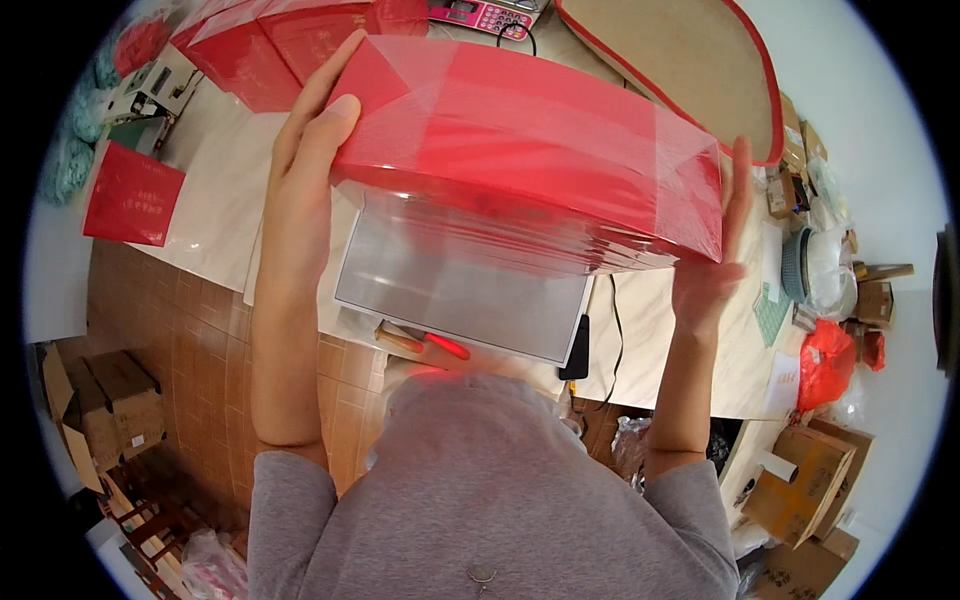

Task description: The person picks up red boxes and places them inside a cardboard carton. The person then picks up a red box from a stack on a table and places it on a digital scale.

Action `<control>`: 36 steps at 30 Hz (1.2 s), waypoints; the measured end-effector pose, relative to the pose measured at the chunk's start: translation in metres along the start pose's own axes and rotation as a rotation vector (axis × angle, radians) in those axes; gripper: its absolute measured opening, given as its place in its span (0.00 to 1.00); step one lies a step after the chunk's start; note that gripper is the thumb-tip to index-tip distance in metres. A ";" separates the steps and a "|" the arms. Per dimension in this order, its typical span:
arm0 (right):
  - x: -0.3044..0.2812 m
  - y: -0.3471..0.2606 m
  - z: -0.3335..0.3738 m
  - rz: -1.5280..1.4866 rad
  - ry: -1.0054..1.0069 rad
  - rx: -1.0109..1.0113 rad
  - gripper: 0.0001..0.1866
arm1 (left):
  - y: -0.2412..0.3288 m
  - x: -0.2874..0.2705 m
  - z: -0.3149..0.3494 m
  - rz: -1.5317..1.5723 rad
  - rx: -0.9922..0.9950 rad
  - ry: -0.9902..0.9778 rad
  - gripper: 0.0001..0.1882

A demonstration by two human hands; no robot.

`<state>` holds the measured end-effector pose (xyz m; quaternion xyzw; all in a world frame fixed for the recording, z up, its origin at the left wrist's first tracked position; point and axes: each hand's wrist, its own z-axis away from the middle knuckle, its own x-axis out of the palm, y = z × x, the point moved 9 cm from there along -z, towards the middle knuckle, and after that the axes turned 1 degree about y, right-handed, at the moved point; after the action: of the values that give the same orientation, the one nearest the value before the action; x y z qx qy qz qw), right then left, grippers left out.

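Observation:
A long red box (pixel 540 120) in clear, wrinkled plastic film is held up in front of me. My left hand (pixel 312 165) is closed on its left end, the thumb on the near side. Against the right end presses my right hand (pixel 718 270), its fingers partly hidden behind the box. Below the box lies a flat grey panel (pixel 450 285) with a dark border line, its far part covered from view. At the panel's near edge are a wooden handle (pixel 399 340) and a red handle (pixel 446 346).
Several red film-wrapped boxes (pixel 270 50) stand at the far left, and another red box (pixel 135 195) sits at the table's left edge. A pink scale (pixel 490 15), a red-edged beige board (pixel 700 70), a black phone (pixel 576 348) and a red plastic bag (pixel 827 365) are also around.

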<state>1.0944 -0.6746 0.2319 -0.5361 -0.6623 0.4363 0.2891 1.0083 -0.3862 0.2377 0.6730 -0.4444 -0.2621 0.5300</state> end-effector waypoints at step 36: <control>0.005 0.005 -0.007 -0.008 0.093 -0.093 0.30 | -0.011 -0.008 0.008 0.219 -0.021 0.002 0.24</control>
<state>1.1010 -0.6679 0.2300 -0.5659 -0.6699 0.3786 0.2961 1.0010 -0.3823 0.2239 0.6150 -0.5121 -0.2065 0.5629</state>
